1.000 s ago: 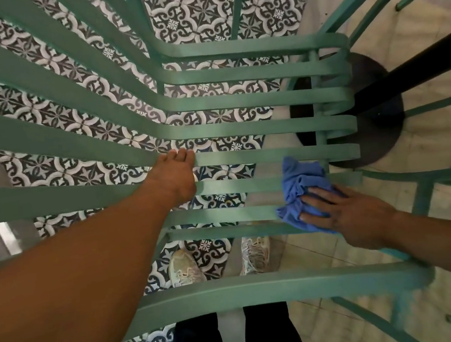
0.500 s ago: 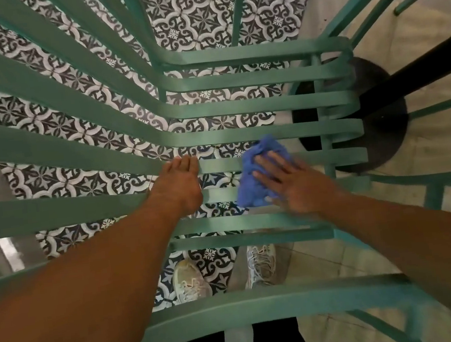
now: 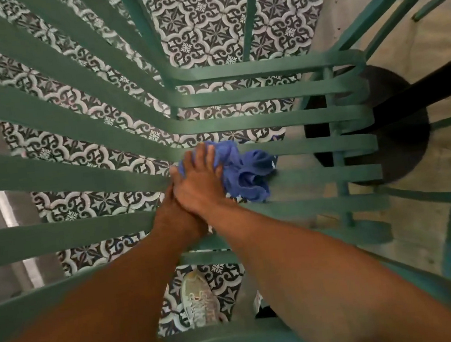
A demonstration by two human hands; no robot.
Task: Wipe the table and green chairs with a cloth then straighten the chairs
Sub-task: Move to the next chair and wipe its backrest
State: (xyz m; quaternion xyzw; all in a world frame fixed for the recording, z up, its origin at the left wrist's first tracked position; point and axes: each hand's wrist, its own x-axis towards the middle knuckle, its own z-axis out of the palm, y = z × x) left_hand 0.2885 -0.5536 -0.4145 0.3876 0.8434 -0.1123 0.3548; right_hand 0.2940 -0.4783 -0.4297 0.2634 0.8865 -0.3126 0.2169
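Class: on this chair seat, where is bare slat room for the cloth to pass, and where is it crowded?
Bare slats run between cloth and seat's far edge. Crowded where right hand overlaps left hand.

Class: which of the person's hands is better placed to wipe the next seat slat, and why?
Right. The right hand already presses the blue cloth on the green chair seat; the left hand lies partly hidden beneath it, without the cloth.

Café or restaurant seating area, most likely.
Suggested by slatted green chairs [image 3: 266, 93], a black pedestal table base [image 3: 401, 145], and patterned tiles [image 3: 211, 29] beside concrete floor [image 3: 429, 43].
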